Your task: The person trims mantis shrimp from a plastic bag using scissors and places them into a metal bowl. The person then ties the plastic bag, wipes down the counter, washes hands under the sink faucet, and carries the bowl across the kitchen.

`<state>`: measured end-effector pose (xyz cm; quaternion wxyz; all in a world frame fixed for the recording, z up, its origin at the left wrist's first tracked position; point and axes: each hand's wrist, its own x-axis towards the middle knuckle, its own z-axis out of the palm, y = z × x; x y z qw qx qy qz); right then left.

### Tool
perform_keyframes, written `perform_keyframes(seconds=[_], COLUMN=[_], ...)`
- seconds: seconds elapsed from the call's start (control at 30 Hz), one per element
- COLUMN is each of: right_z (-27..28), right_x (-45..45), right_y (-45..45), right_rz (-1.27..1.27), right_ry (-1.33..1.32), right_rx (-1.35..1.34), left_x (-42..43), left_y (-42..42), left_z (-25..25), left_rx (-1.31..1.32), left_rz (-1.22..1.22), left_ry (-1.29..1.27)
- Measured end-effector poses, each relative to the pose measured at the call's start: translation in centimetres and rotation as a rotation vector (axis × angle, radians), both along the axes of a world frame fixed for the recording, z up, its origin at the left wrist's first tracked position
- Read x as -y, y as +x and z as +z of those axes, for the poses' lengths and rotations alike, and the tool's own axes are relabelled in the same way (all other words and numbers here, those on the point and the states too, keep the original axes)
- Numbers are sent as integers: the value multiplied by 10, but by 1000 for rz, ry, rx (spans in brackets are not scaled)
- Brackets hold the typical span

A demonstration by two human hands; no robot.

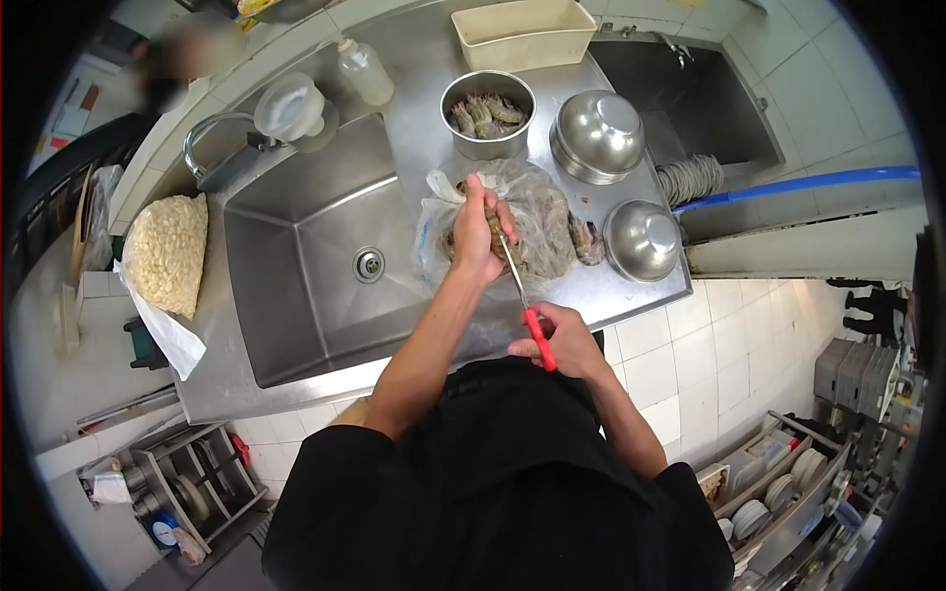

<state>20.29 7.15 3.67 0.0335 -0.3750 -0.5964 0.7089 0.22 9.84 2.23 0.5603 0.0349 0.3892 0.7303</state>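
My left hand (477, 238) is closed around a shrimp (495, 225) above a clear plastic bag (544, 212) on the steel counter. In my right hand (570, 343) are scissors (539, 340) with red handles. Their metal blades reach up to the shrimp by my left fingers; whether they are parted is too small to tell. Just beyond the bag stands a round steel pot (488, 150) with several grey shrimp (490, 113) inside. To the right of the bag, a small group of shrimp (586, 240) lies on the counter.
Two upturned steel bowls (599, 133) (642, 240) sit at the right. A sink (296, 286) opens at the left, with a bag of pale peeled cloves or nuts (168, 254) beside it. Behind are a cream tub (522, 37) and a squeeze bottle (366, 74). A blue hose (798, 185) crosses the right.
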Motion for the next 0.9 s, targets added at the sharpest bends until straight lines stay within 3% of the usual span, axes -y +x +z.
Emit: perform_keyframes(seconds=[0.1, 0.23, 0.3, 0.53, 0.63, 0.7, 0.9], right_z=[-6, -2, 3, 5, 7, 7, 11], right_x=[5, 8, 8, 5, 4, 6, 1], right_y=[0, 2, 4, -10, -11, -9, -4], right_rz=[9, 34, 32, -21, 44, -7, 18], right_ry=[186, 153, 234, 7, 248, 57, -75], right_rx=[66, 111, -8, 21, 130, 58, -76], left_x=[-1, -3, -4, -4, -5, -3, -3], left_y=[-2, -3, -1, 3, -1, -4, -3], left_z=[2, 6, 7, 4, 6, 4, 5], left_rx=[2, -37, -86, -346, -385, -389, -532], left_rz=[-9, -2, -8, -36, -33, -39, -71], left_ry=[-1, -23, 3, 83, 72, 83, 49])
